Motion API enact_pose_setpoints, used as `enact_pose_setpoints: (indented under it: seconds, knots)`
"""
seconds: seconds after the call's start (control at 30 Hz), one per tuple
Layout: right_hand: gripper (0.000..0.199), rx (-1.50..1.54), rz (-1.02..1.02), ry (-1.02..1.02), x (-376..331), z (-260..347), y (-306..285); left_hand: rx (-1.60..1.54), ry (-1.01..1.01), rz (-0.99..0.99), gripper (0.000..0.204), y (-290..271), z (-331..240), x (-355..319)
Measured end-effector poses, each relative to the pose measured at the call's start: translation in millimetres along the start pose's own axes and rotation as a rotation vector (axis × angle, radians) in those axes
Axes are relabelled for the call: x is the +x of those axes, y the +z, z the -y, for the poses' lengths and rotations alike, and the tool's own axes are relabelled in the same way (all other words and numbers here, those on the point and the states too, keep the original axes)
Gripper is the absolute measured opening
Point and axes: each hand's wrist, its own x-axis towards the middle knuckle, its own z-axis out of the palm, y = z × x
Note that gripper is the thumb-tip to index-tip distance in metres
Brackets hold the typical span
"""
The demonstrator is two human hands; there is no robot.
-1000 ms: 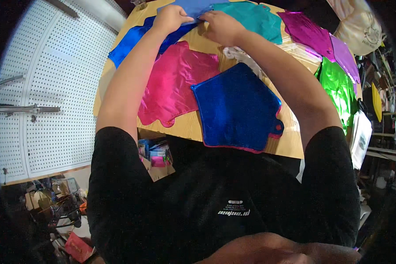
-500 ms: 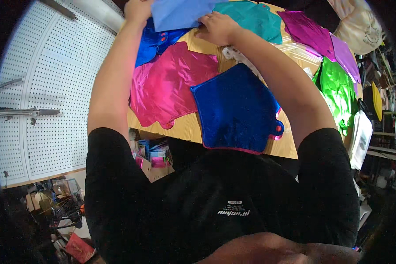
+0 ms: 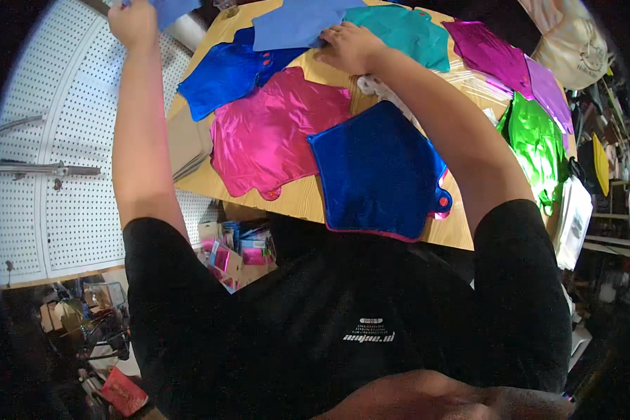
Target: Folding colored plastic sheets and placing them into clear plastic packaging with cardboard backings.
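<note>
At the far left, my left hand [image 3: 134, 24] is raised and closed on a light blue sheet [image 3: 176, 10], cut off by the picture's top edge. A second light blue sheet [image 3: 287, 26] lies flat at the table's far side. My right hand [image 3: 353, 47] has its bent fingers closed at that sheet's right edge. Close by lie a teal foil piece [image 3: 402, 31], a shiny blue foil piece [image 3: 220, 73] and a crinkled pink foil piece [image 3: 269, 129]. Nearest me is a dark blue foil piece [image 3: 378, 171] with a pink rim and a small tab.
Magenta [image 3: 484, 52], lilac [image 3: 547, 87] and bright green [image 3: 535, 143] foil pieces line the wooden table's [image 3: 294, 203] right side. Brown cardboard sheets [image 3: 187, 143] lie at its left edge, beside a white pegboard [image 3: 84, 119]. A cream bag [image 3: 574, 45] stands far right.
My left hand has moved left and slightly down with a light blue sheet, away from the other sheet. The blue foil piece and cardboard are uncovered. My right hand stays nearly put.
</note>
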Motion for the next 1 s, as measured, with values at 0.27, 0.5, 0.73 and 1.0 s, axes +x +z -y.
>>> enact_pose_setpoints:
  seconds: [0.27,0.5,0.73,1.0]
  knots:
    - [0.073,0.685,-0.304,0.231,-34.9,29.6,-64.1,-0.127,0.406,0.553,0.017,-141.3,-145.1,-176.6]
    - [0.073,1.471,-0.035,0.83,-182.2,93.3,-187.9,-0.357,0.936,0.9,0.02,-209.6,-157.9,-322.3]
    - [0.066,0.984,0.031,0.801,-260.7,116.2,-167.9,-0.43,0.885,1.118,0.028,-236.8,-170.7,-389.1]
    - [0.054,0.898,-0.101,0.856,-297.2,125.2,-177.4,-0.274,0.68,1.298,0.069,-243.0,-156.9,-379.1]
